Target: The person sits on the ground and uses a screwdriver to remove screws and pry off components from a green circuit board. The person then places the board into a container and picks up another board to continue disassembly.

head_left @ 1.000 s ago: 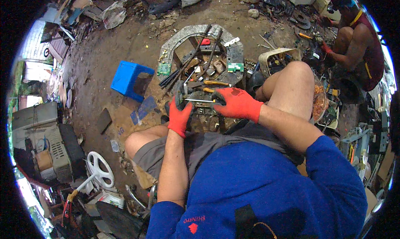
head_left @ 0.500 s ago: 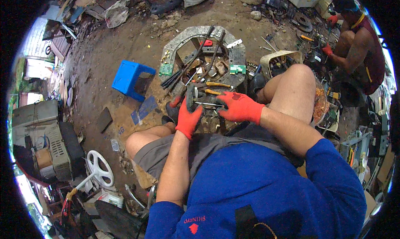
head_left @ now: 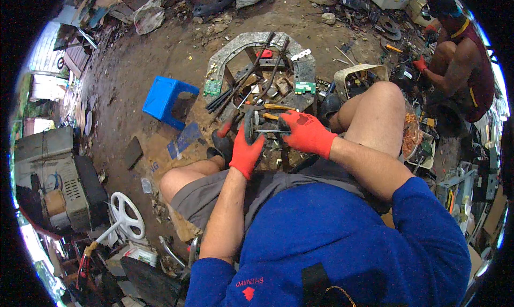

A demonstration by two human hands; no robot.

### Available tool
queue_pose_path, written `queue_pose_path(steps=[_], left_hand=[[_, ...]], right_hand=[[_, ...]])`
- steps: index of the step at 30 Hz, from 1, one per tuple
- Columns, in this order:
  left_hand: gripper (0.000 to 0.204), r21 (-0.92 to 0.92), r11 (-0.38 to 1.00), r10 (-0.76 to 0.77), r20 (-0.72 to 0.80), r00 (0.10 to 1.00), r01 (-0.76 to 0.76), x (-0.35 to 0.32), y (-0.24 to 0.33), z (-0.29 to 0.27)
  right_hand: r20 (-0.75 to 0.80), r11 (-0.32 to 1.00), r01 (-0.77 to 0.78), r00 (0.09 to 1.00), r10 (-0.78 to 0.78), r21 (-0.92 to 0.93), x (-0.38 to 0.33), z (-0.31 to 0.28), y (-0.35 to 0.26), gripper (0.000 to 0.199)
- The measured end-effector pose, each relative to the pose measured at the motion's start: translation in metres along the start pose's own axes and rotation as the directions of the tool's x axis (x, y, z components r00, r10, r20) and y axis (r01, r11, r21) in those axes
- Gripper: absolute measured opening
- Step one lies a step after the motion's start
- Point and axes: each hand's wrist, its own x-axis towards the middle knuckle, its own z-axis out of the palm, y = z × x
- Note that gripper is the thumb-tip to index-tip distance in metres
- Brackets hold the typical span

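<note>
In red gloves with dark fingers, both my hands meet over my lap. My left hand is closed round a small dark flat part, held on edge; its exact kind I cannot make out. My right hand grips a screwdriver, its handle hidden in the fist. The thin metal screwdriver shaft points left, its tip at the dark part. Just beyond lie tools with yellow-orange handles. Past them stands a grey octagonal frame, bearing a green circuit board on its left side and another green board on its right.
Long dark rods lean across the frame over scraps. A blue stool stands to the left, a white steering-wheel-shaped piece nearer. Right of my knee are a beige bin and a tub of orange bits. A co-worker crouches far right.
My left hand has shifted slightly right and turned the dark part more upright. The screwdriver shaft sits a little higher and more level. My right hand has barely moved.
</note>
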Motion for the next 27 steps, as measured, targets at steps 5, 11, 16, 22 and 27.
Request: queue_pose_path(steps=[5, 11, 16, 22, 27], left_hand=[[0.058, -0.024, 0.999, -0.031, -0.027, 0.999, 0.031, -0.001, -0.005, 0.001], [0.057, 0.041, 0.999, 0.005, 0.002, 1.0, -0.005, -0.003, 0.0, 0.004], [0.061, 0.003, 0.999, -0.039, 0.028, 0.999, 0.039, -0.004, 0.002, 0.006], [0.061, 0.056, 0.998, 0.008, -0.02, 1.0, -0.006, -0.004, -0.006, 0.006], [0.062, 0.108, 0.994, -0.021, 0.013, 1.0, 0.019, -0.004, -0.014, 0.007]], right_hand=[[0.078, 0.999, -0.029, 0.997, 0.028, 0.019, -0.001, -0.002, -0.011, 0.042], [0.07, 0.995, 0.018, 0.997, -0.011, -0.096, 0.002, 0.0, -0.006, 0.04], [-0.057, 0.996, 0.041, 0.997, -0.046, -0.082, 0.0, 0.0, -0.01, 0.037], [0.047, 0.996, 0.023, 0.999, -0.019, -0.09, -0.002, -0.001, -0.019, 0.031], [0.029, 0.992, 0.05, 0.998, -0.047, -0.113, -0.002, 0.005, -0.008, 0.031]])
